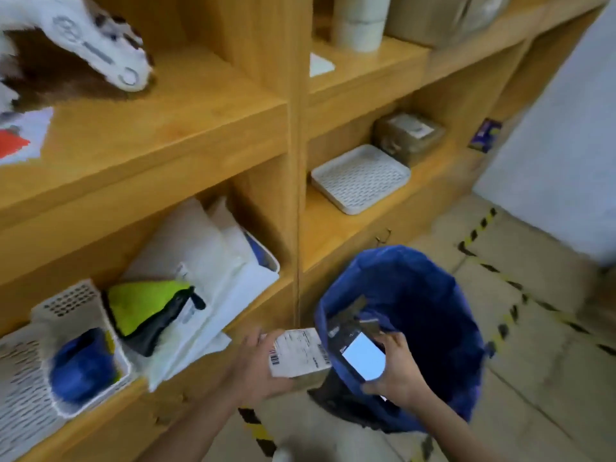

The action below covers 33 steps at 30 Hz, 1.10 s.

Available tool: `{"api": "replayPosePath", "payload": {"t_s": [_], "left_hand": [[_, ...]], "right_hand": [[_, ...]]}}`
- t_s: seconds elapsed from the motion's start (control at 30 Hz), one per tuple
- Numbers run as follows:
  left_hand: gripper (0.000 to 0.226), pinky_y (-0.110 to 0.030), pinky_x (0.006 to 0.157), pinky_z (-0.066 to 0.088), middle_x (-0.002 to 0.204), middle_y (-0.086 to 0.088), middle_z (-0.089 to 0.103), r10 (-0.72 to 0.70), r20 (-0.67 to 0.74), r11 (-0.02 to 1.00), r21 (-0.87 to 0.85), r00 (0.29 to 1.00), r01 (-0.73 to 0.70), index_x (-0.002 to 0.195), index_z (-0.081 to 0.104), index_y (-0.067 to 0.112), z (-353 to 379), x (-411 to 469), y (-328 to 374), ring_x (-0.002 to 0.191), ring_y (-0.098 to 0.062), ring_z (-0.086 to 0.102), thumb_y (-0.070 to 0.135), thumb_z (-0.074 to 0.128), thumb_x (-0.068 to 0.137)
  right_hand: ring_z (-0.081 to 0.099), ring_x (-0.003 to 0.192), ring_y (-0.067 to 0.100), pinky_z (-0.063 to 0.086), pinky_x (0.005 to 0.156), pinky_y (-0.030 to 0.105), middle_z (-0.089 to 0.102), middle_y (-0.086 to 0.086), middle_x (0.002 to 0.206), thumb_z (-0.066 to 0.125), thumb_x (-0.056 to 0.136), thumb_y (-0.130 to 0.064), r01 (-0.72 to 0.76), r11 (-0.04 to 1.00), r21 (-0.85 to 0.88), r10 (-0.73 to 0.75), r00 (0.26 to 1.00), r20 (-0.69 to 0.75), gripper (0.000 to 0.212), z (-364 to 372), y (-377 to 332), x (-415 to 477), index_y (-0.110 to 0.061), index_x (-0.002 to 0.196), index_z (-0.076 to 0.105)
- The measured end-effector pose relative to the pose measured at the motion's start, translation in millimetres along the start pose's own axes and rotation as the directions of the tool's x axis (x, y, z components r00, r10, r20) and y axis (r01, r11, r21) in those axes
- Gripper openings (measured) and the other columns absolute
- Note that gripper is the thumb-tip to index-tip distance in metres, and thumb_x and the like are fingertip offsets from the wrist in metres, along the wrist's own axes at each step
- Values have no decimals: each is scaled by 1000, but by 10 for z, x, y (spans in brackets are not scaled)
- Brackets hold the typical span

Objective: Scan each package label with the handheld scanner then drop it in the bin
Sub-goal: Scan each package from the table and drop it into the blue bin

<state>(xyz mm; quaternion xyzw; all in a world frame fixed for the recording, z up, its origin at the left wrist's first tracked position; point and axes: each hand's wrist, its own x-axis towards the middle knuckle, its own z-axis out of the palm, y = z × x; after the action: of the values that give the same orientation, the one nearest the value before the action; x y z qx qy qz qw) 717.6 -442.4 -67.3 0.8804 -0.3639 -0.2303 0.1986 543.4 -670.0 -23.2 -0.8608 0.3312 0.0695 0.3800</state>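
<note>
My left hand (255, 366) grips a small cardboard package (300, 356) with a white barcode label facing up. My right hand (398, 371) holds the black handheld scanner (358, 350), its bright screen lit, right beside the package's right end. Both are held at the near rim of the bin (433, 315), which is lined with a blue bag and stands on the floor in front of the shelves. Dark items lie inside the bin behind the scanner.
Wooden shelves (200, 135) fill the left and back. They hold white mailer bags (206, 261), a yellow-and-black cloth (146, 305), white baskets (80, 345), a white tray (360, 178) and a taped box (408, 136). Yellow-black tape (506, 281) marks the tiled floor.
</note>
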Motion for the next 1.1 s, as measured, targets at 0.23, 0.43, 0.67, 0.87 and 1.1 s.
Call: {"api": "replayPosePath", "payload": {"t_s": [0.23,0.43,0.67,0.87,1.1], "left_hand": [[96,-18,77,41,114,13,27,86,122,995,-54,989,-80,140,37,34,435,875,693,95,-2,41,67,72,56],[97,-21,87,39,117,8,20,-34,45,992,-119,998,39,139,36,28,737,1330,1109,105,-9,37,56,81,58],[100,-24,80,40,115,7,23,-26,39,1000,-16,999,27,139,38,30,1338,1985,1225,102,-10,40,58,84,54],[104,-33,98,43,116,6,19,-75,191,997,-3,979,77,143,28,37,2170,2505,1098,111,-19,37,33,81,53],[96,-36,99,45,116,0,23,-99,308,995,31,946,94,142,31,31,3276,3278,726,110,-23,40,36,84,62]], "right_hand": [[47,111,15,43,91,23,35,0,122,84,48,-32,-340,931,136,359,921,-150,92,-366,916,-342,-12,129,45],[46,107,14,47,86,29,34,-2,126,79,48,-37,-445,869,218,482,862,-159,92,-576,1370,-194,-15,129,43],[38,94,7,39,74,21,35,-4,119,81,46,-33,-489,806,333,544,834,-93,87,-495,2068,472,-17,124,46],[42,86,7,40,75,23,34,-2,117,85,49,-20,-566,690,452,650,759,-42,82,49,2674,1064,-10,122,48],[43,96,15,44,71,26,33,3,127,86,57,-19,-627,565,536,735,678,18,85,771,3402,1800,-10,130,43]]}}
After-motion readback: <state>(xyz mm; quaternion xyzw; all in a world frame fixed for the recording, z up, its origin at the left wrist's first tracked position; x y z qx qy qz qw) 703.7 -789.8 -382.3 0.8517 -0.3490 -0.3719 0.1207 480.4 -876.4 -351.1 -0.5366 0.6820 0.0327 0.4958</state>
